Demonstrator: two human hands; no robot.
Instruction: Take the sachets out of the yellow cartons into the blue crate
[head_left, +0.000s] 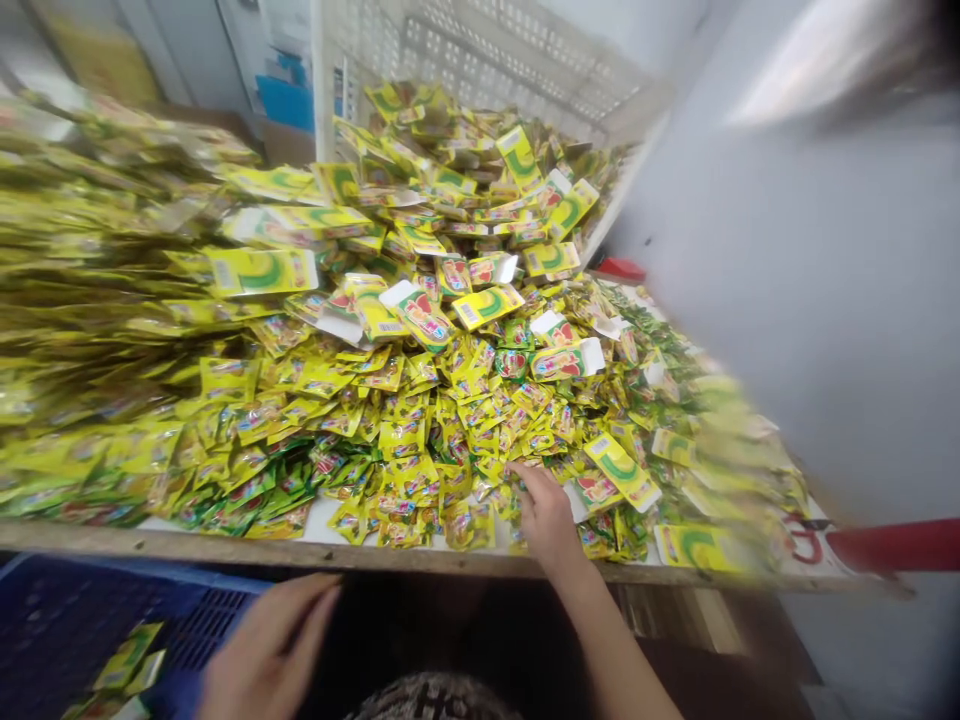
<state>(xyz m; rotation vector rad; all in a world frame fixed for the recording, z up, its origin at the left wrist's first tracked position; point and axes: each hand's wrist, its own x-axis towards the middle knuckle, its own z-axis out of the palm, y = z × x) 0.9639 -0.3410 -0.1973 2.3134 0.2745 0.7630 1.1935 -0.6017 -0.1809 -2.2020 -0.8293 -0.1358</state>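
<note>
A large heap of small yellow sachets (420,420) covers a table, with flattened yellow-green cartons (262,270) lying on top of it. My right hand (546,515) reaches over the table's front edge and rests on the sachets near that edge, fingers stretched forward and pointing left. My left hand (270,650) hangs below the table edge beside a blue crate (67,625), fingers extended and together, nothing visible in it.
The blue crate at lower left holds a few yellow packs (127,665). The table's wooden front edge (300,553) runs across the view. A grey wall (810,300) stands at right, a white perforated crate (487,60) at the back, and a red object (892,545) at right.
</note>
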